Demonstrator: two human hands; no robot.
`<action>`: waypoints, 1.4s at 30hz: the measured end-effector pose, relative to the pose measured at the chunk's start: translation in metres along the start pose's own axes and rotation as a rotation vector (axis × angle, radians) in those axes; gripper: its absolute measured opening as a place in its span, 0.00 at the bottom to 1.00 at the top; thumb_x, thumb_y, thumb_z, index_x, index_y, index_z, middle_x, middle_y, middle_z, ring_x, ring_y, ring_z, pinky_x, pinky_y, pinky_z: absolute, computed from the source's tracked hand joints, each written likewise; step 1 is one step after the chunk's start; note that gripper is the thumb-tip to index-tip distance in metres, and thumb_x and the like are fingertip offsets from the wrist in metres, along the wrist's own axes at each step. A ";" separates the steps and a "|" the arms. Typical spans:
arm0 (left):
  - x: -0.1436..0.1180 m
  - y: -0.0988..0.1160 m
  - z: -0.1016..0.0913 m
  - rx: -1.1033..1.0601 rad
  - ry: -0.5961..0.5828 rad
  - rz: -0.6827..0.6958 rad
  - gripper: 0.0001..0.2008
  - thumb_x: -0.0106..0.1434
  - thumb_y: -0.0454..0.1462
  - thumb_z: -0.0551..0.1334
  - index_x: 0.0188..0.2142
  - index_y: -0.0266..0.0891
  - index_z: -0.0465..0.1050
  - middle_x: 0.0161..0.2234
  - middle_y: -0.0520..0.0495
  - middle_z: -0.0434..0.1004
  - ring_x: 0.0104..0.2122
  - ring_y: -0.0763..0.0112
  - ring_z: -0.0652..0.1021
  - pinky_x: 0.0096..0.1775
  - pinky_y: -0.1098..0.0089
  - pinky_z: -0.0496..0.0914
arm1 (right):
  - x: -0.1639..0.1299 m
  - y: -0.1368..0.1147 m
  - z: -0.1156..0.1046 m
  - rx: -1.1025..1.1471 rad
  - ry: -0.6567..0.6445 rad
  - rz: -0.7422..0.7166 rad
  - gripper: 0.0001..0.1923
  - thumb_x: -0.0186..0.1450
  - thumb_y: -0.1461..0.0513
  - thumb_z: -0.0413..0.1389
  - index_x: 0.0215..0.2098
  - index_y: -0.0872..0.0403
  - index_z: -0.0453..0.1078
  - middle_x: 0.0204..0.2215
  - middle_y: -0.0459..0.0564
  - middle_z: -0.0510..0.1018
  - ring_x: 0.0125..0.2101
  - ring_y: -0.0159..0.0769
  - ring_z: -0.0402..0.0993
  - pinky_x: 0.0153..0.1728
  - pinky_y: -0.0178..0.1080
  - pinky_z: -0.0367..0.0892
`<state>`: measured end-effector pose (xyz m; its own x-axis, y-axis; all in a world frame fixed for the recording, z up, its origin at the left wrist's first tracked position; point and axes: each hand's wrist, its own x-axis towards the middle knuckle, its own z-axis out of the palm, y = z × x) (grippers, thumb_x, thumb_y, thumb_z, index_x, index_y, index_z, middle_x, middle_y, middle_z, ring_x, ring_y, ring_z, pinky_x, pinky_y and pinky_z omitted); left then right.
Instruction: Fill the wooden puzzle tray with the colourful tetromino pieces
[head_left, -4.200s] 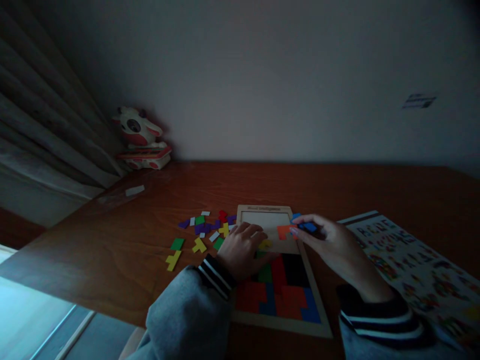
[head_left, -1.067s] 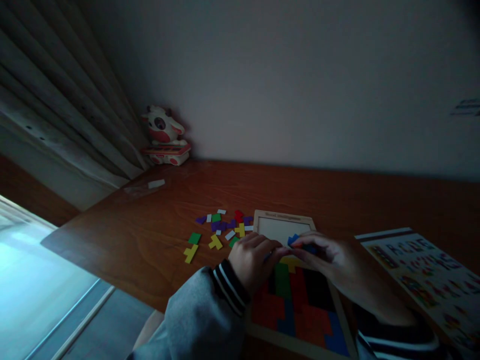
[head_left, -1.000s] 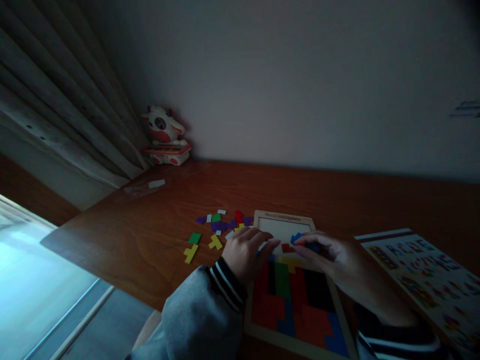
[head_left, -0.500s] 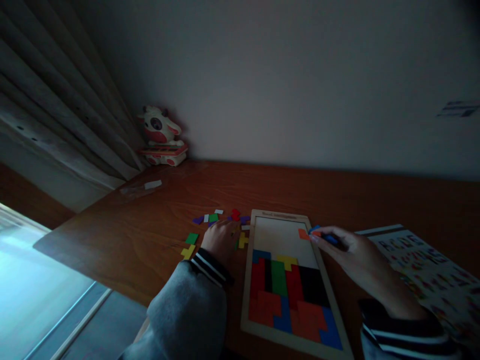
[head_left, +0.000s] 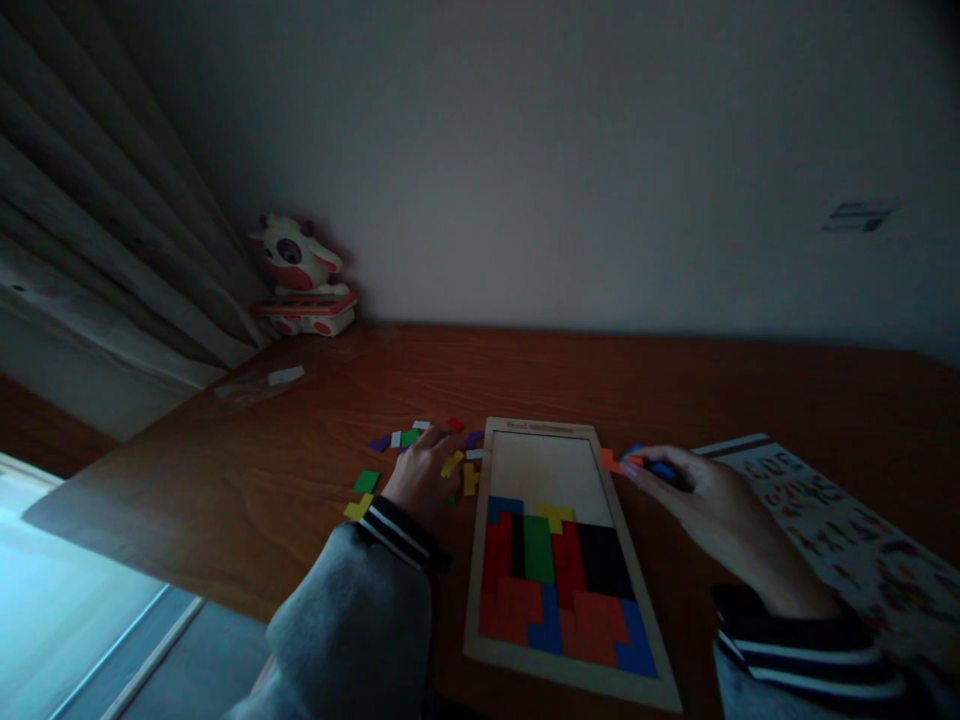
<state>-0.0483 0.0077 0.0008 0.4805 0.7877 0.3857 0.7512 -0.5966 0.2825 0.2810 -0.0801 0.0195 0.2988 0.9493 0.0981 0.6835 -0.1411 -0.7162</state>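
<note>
A wooden puzzle tray (head_left: 480, 560) lies on the brown desk (head_left: 300, 470), its near half packed with red, blue, green, yellow and black blocks and its far half bare. My left hand (head_left: 422, 476) rests on the loose coloured pieces (head_left: 397, 440) left of the tray, fingers down on a yellow piece (head_left: 452, 463); whether it grips one is unclear. My right hand (head_left: 705, 495) sits at the tray's right rim and pinches an orange piece (head_left: 609, 461) together with a blue piece (head_left: 660, 468).
A printed sheet (head_left: 832, 530) with coloured figures lies at the right. A red-and-white toy figure (head_left: 300, 275) stands in the far left corner by the curtain (head_left: 97, 230). A small white slip (head_left: 285, 376) lies near it. The desk edge runs along the left.
My left hand has left the tray and gone left onto the loose pieces. My right hand has drawn the orange and blue pieces from over the tray to its right rim.
</note>
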 end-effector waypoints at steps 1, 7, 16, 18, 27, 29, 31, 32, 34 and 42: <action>0.000 -0.001 0.000 -0.001 0.014 0.019 0.18 0.55 0.28 0.61 0.46 0.40 0.76 0.48 0.43 0.76 0.44 0.61 0.80 0.44 0.62 0.77 | 0.000 0.000 -0.001 0.000 -0.003 0.003 0.21 0.58 0.44 0.57 0.37 0.49 0.79 0.36 0.51 0.84 0.38 0.49 0.80 0.37 0.45 0.72; 0.003 0.006 0.000 -0.047 0.141 0.132 0.12 0.60 0.31 0.62 0.44 0.39 0.76 0.44 0.43 0.76 0.42 0.64 0.79 0.43 0.63 0.77 | 0.001 0.000 -0.003 -0.034 0.030 -0.038 0.20 0.60 0.45 0.57 0.36 0.49 0.79 0.35 0.51 0.84 0.35 0.48 0.81 0.35 0.44 0.72; 0.033 0.072 0.024 -0.360 -0.085 0.418 0.10 0.60 0.30 0.63 0.41 0.40 0.77 0.44 0.45 0.77 0.42 0.69 0.79 0.45 0.67 0.76 | 0.000 -0.008 -0.006 0.020 0.035 -0.066 0.18 0.61 0.46 0.56 0.37 0.50 0.78 0.35 0.51 0.84 0.36 0.46 0.80 0.36 0.43 0.71; 0.042 0.084 0.031 -0.372 -0.136 0.468 0.09 0.60 0.29 0.63 0.40 0.40 0.78 0.43 0.45 0.77 0.41 0.70 0.80 0.45 0.69 0.76 | 0.000 -0.007 -0.007 0.026 0.044 -0.077 0.19 0.61 0.46 0.56 0.37 0.49 0.78 0.36 0.51 0.84 0.36 0.47 0.80 0.37 0.44 0.71; 0.036 0.097 0.041 -0.263 -0.190 0.607 0.11 0.68 0.32 0.57 0.47 0.36 0.74 0.44 0.42 0.81 0.45 0.65 0.80 0.51 0.64 0.74 | -0.002 -0.004 -0.013 0.070 0.043 -0.085 0.16 0.62 0.48 0.56 0.37 0.49 0.77 0.36 0.50 0.84 0.36 0.45 0.79 0.38 0.44 0.71; 0.033 0.097 0.037 -0.267 -0.214 0.618 0.12 0.69 0.32 0.55 0.49 0.35 0.74 0.45 0.41 0.81 0.46 0.65 0.81 0.52 0.63 0.73 | -0.003 -0.005 -0.013 0.076 0.029 -0.072 0.16 0.62 0.48 0.56 0.38 0.49 0.77 0.36 0.50 0.83 0.36 0.45 0.79 0.39 0.44 0.71; 0.032 0.098 0.034 -0.295 -0.236 0.624 0.13 0.71 0.32 0.53 0.49 0.36 0.73 0.47 0.41 0.81 0.48 0.66 0.80 0.53 0.64 0.73 | -0.003 -0.008 -0.013 0.090 0.018 -0.073 0.16 0.62 0.48 0.56 0.38 0.49 0.76 0.36 0.50 0.83 0.37 0.45 0.79 0.39 0.43 0.71; 0.032 0.098 0.033 -0.307 -0.250 0.626 0.14 0.71 0.32 0.52 0.50 0.37 0.73 0.48 0.41 0.80 0.50 0.66 0.79 0.54 0.64 0.72 | -0.003 -0.009 -0.012 0.099 0.016 -0.078 0.16 0.62 0.48 0.56 0.38 0.49 0.76 0.36 0.50 0.83 0.37 0.45 0.79 0.39 0.43 0.71; 0.032 0.099 0.032 -0.329 -0.276 0.633 0.14 0.71 0.32 0.52 0.51 0.37 0.72 0.49 0.41 0.80 0.51 0.67 0.78 0.55 0.64 0.72 | -0.003 -0.010 -0.012 0.110 0.016 -0.084 0.15 0.62 0.49 0.56 0.38 0.49 0.76 0.36 0.50 0.83 0.37 0.44 0.79 0.39 0.43 0.71; 0.029 0.099 0.032 -0.451 -0.335 0.688 0.15 0.69 0.30 0.53 0.51 0.36 0.73 0.48 0.41 0.80 0.52 0.67 0.77 0.56 0.66 0.71 | -0.004 -0.008 -0.011 0.076 -0.003 -0.071 0.14 0.64 0.51 0.56 0.39 0.49 0.76 0.38 0.50 0.83 0.38 0.44 0.79 0.41 0.43 0.70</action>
<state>0.0549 -0.0233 0.0117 0.9201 0.1939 0.3403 0.0316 -0.9028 0.4290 0.2813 -0.0858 0.0322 0.2494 0.9570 0.1483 0.6504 -0.0521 -0.7578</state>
